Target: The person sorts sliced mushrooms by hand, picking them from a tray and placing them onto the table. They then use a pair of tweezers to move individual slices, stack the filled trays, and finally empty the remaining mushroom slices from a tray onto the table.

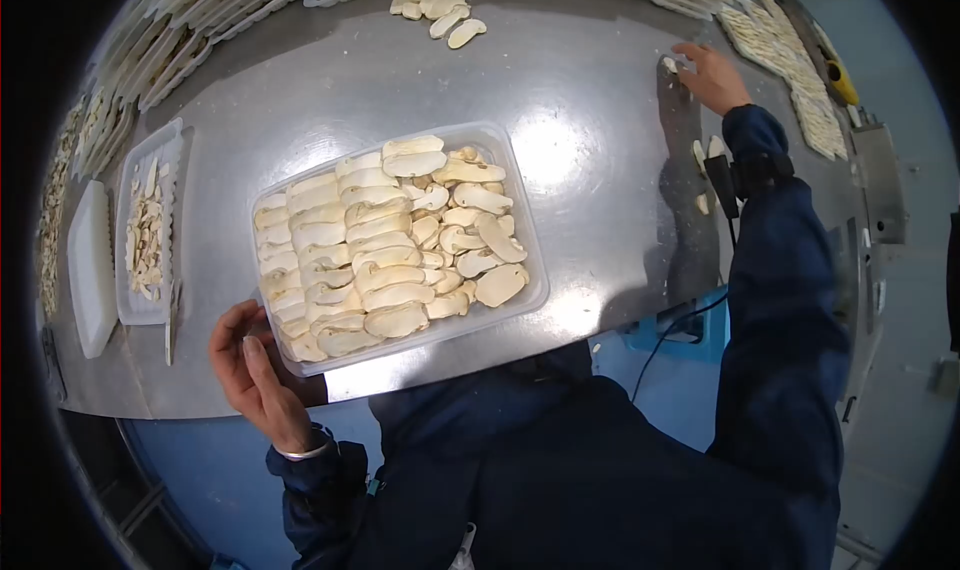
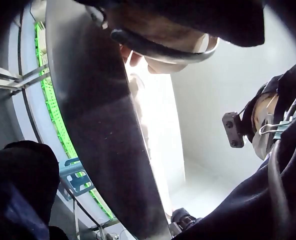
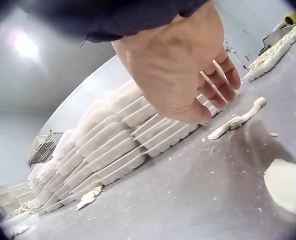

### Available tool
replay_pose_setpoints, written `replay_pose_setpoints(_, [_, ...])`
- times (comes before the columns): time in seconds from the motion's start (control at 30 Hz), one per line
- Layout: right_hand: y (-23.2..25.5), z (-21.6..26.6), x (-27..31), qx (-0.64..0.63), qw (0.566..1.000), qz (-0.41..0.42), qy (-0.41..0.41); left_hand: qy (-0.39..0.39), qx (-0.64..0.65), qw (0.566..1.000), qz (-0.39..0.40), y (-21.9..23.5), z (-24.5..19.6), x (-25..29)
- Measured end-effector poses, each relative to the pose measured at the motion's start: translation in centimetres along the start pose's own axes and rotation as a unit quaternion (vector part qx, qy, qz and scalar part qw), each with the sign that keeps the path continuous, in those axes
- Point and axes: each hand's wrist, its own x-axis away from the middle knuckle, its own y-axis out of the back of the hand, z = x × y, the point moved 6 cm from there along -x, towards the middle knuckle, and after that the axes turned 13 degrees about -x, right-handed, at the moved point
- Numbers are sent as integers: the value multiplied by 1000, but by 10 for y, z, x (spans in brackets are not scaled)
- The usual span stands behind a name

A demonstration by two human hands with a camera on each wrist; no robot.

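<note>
A translucent plastic tray [image 1: 541,260] lies near the front edge of the steel table, holding overlapping rows of mushroom slices [image 1: 380,225] and a looser pile on its right side. Beside the tray's front left corner is my left hand [image 1: 262,378], fingers loosely bent by the rim and thumb apart. In the left wrist view that hand is mostly hidden by a sleeve and a band. My right hand [image 1: 712,78] reaches to the far right of the table with relaxed fingers. Just below its fingertips in the right wrist view lies a thin mushroom slice [image 3: 236,120] on the metal.
Stacked white trays [image 3: 123,135] line the back. A few slices [image 1: 440,8] lie at the back middle. On the left stand a tray of small pieces [image 1: 176,170], a white block-like tray [image 1: 92,270] and a knife [image 1: 170,330]. More loose slices [image 1: 701,204] lie near my right wrist.
</note>
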Motion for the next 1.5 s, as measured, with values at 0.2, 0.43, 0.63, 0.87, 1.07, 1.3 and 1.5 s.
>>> replay_pose_setpoints(0.2, [-16,9,6,-2,999,29,-14,7,-3,1000,-5,1,5,0])
replay_pose_setpoints(0.43, [23,68,69,-360,929,23,-86,5,18,1000,-8,0,2,1])
replay_pose_setpoints(0.63, [38,-116,119,52,992,14,-117,-7,20,1000,-2,1,2,1])
replay_pose_setpoints(0.87, [19,-31,149,-88,971,19,-223,-7,22,1000,12,-2,1,0])
replay_pose_setpoints(1.07, [21,88,144,-387,907,21,-166,-6,9,1000,-6,1,3,1])
replay_pose_setpoints(1.3, [37,97,131,-174,980,-65,-66,0,15,1000,5,-2,4,0])
replay_pose_setpoints(1.5, [6,109,99,-66,997,17,-37,0,21,1000,-12,1,3,2])
